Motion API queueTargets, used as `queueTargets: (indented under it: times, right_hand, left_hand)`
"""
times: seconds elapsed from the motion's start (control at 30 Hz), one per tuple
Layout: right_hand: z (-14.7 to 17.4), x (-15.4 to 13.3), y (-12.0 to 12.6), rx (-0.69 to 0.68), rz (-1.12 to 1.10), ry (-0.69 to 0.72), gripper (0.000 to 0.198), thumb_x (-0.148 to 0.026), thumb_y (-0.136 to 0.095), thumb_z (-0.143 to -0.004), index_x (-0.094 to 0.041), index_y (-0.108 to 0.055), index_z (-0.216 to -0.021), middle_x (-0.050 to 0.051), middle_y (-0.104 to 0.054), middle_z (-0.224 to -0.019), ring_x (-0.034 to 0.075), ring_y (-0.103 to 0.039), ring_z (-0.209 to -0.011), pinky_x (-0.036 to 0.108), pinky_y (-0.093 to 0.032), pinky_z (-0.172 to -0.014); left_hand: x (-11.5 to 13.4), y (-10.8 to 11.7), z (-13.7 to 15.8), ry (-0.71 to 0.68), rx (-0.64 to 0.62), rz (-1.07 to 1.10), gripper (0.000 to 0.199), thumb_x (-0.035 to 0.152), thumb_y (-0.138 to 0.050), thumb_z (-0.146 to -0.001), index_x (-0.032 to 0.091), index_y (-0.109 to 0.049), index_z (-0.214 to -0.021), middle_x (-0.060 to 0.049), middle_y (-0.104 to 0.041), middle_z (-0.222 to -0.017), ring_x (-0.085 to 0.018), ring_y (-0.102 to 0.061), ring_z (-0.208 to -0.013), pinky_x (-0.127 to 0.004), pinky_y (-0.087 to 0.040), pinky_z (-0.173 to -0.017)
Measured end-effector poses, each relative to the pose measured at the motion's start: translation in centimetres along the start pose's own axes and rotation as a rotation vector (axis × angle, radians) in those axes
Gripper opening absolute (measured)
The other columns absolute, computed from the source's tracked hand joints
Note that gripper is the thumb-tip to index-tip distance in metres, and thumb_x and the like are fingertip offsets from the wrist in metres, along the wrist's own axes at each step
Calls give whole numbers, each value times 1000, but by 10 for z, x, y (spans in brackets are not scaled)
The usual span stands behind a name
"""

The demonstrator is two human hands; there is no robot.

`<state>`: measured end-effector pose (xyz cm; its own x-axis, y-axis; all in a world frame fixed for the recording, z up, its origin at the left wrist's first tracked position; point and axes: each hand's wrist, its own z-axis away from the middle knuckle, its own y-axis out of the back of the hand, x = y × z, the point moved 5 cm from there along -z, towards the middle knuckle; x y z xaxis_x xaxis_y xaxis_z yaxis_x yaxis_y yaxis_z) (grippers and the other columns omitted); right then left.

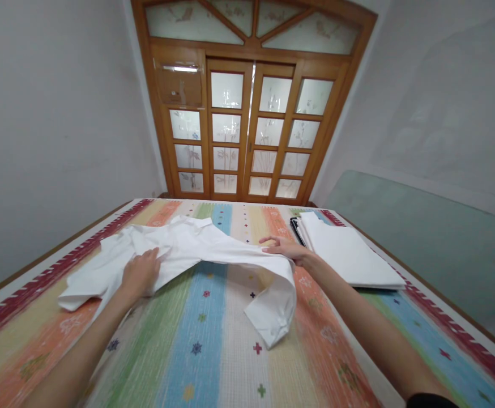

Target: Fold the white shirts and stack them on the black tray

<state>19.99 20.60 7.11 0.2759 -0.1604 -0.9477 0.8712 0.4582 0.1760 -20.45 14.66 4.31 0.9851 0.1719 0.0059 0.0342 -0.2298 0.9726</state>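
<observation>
A white long-sleeved shirt (188, 243) lies spread across the striped cover, its collar toward the far side. My left hand (143, 272) is closed on the shirt's body, with the fingertips partly hidden by the hand's back and the cloth. One sleeve reaches out to the right and bends toward me, its cuff (268, 320) resting on the cover. My right hand (284, 247) lies over this sleeve near the bend, fingers stretched and apart. The other sleeve and the hem bunch up at the left.
A striped, patterned cover (196, 351) spreads over the flat surface beneath. To the right sits a stack of folded white clothes (349, 255), with dark cloth at its edge. A pale green panel (421, 243) runs along the right side. Wooden glazed doors (247, 130) stand beyond.
</observation>
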Motion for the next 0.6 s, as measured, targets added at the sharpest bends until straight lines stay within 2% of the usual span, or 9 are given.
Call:
queueTargets:
  times: [0.07,0.13,0.23,0.3,0.37,0.47,0.53,0.57,0.6]
  right_hand:
    - [7,-18,18,20,115,72,51,-36,-82,-59,-17,-61,-101,-2,-62,-72,10,-56,-58,19,-39,-49]
    - [13,-36,39,110,234,149,46,-37,-79,-59,-16,-64,-97,-3,-58,-68,10,-53,-58,19,-39,-51]
    - [26,-64,76,361,409,314,41,-36,-74,-60,-14,-67,-94,-4,-55,-67,10,-50,-59,21,-38,-54]
    - [37,-81,104,586,472,434,36,-35,-69,-63,-14,-68,-93,-2,-57,-70,12,-52,-62,22,-40,-58]
    - [47,-90,133,811,535,476,31,-32,-65,-66,-13,-70,-90,0,-60,-71,14,-54,-65,25,-42,-62]
    - [59,-90,172,1115,673,403,27,-28,-62,-68,-13,-72,-89,5,-65,-76,18,-59,-72,29,-44,-68]
    - [60,-81,191,1219,783,292,26,-26,-61,-69,-14,-73,-90,8,-69,-83,22,-62,-79,32,-45,-73]
    - [58,-74,197,1223,845,226,26,-24,-61,-69,-15,-73,-91,10,-70,-87,24,-63,-83,34,-46,-76]
    - [54,-66,200,1203,908,160,27,-23,-60,-70,-16,-73,-92,11,-71,-90,26,-63,-86,37,-46,-78]
  left_hand:
    - [-8,2,-7,58,-73,144,41,28,-30,-87,16,-62,-109,-14,-70,-98,-30,-65,-95,-40,-48,-83]
    - [-17,5,-16,148,-71,372,37,33,-31,-84,18,-65,-88,-11,-71,-87,-28,-66,-89,-36,-49,-78]
    - [-27,3,-21,299,-46,771,26,34,-38,-75,19,-60,-73,-7,-71,-80,-25,-66,-81,-32,-52,-67]
    - [-23,2,-18,319,-83,954,21,32,-43,-69,19,-59,-72,-6,-70,-77,-24,-66,-80,-31,-53,-64]
    - [-11,3,-11,271,-197,1016,20,31,-47,-65,18,-60,-74,-5,-70,-78,-24,-65,-81,-30,-53,-63]
    - [19,7,7,93,-505,968,26,36,-57,-63,17,-64,-80,-3,-71,-84,-23,-66,-83,-30,-54,-63]
    - [43,10,20,-95,-709,926,30,41,-61,-65,18,-67,-83,-3,-72,-86,-23,-66,-81,-29,-54,-62]
    - [53,12,23,-174,-761,907,33,45,-61,-67,18,-68,-84,-4,-72,-87,-22,-66,-79,-29,-54,-62]
    - [59,14,23,-222,-763,888,36,48,-59,-69,18,-68,-86,-4,-72,-89,-22,-66,-78,-29,-54,-61]
